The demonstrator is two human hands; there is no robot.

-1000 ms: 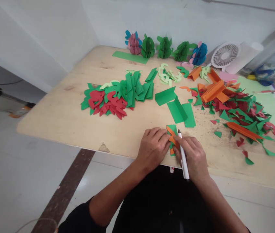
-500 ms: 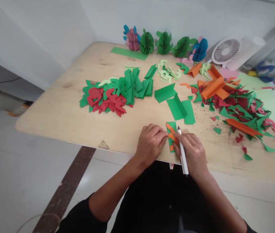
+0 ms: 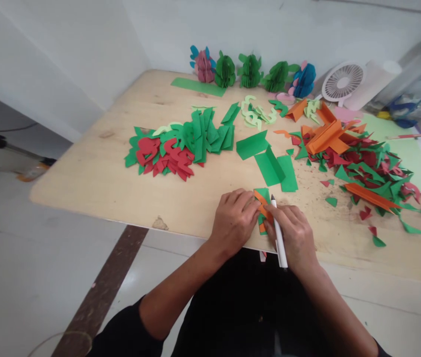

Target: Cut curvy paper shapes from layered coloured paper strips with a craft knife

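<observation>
At the table's near edge lies a small folded piece of green paper (image 3: 266, 193) with an orange paper cutout (image 3: 263, 207) on top of it. My left hand (image 3: 234, 219), from the left side, presses its bunched fingertips on the cutout and covers part of it. Between the fingers of my right hand (image 3: 295, 232) is a white pen (image 3: 280, 244), its dark tip pointing away from me. The right fingertips also touch the cutout's right side. Just beyond the hands rest several folded green paper pieces (image 3: 269, 167).
Red cutouts (image 3: 173, 159) and green folded pieces (image 3: 205, 133) are heaped at left. Paper scraps (image 3: 374, 171) pile up at right, near a white fan (image 3: 343, 82). Honeycomb paper figures (image 3: 250, 71) stand along the wall. The table (image 3: 95, 183) ends right at my body.
My left fingers have shifted slightly, and the orange cutout looks more covered by them. The right hand keeps the pen in nearly the same place. The view has tilted a little.
</observation>
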